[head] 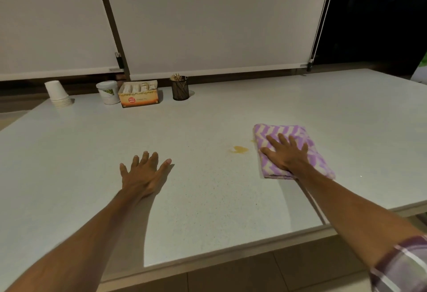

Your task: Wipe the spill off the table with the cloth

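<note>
Head view: right hand [285, 154] fingers [283, 139] spread flat, pressed on folded purple-and-white zigzag cloth [298, 134]; small yellow-orange spill [239, 149] just beside cloth's left edge. Left hand [144, 175] splayed, empty, flat on pale speckled table [208, 199].

A small yellow-orange liquid spill [239, 149] is seen on the pale speckled surface [208, 116], towards its near right part. A folded purple-and-white zigzag-patterned cloth [307, 143] is laid flat just to the right of it, with a fainter yellowish smear touched by its left edge.
</note>
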The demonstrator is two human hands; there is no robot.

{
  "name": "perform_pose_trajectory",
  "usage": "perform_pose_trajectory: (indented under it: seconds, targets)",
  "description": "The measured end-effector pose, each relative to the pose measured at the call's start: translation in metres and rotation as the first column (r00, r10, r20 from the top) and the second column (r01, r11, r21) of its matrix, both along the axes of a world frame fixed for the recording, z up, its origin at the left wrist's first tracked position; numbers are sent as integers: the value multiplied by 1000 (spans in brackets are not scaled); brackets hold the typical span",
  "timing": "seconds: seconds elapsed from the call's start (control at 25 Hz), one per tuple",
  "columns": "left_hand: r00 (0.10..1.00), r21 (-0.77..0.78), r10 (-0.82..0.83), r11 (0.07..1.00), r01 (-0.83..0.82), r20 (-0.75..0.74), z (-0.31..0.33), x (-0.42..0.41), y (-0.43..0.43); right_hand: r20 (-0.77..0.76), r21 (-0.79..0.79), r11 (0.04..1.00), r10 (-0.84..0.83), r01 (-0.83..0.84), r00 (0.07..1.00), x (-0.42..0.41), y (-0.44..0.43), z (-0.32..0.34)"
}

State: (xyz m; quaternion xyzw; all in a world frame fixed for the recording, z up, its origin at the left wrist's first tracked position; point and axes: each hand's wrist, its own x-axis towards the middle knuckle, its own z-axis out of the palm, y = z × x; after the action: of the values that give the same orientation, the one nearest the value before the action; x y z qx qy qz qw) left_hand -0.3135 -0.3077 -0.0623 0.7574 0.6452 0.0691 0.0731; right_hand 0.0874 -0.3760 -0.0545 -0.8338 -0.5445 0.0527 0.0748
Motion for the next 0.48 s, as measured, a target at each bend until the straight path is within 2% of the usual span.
perform_pose_trajectory:
  seconds: [0.2,0.36,0.48]
  targets:
    - [1000,58,-21,998,22,-19,-2,13,11,43,-28,983,180,-179,983,12,9,-8]
    - [1000,44,21,999,-20,-8,-13,10,16,9,-42,997,67,-67,998,40,39,-5]
    - [999,36,32,999,-32,-6,-14,13,18,-7,-15,998,64,-64,998,19,80,-4]
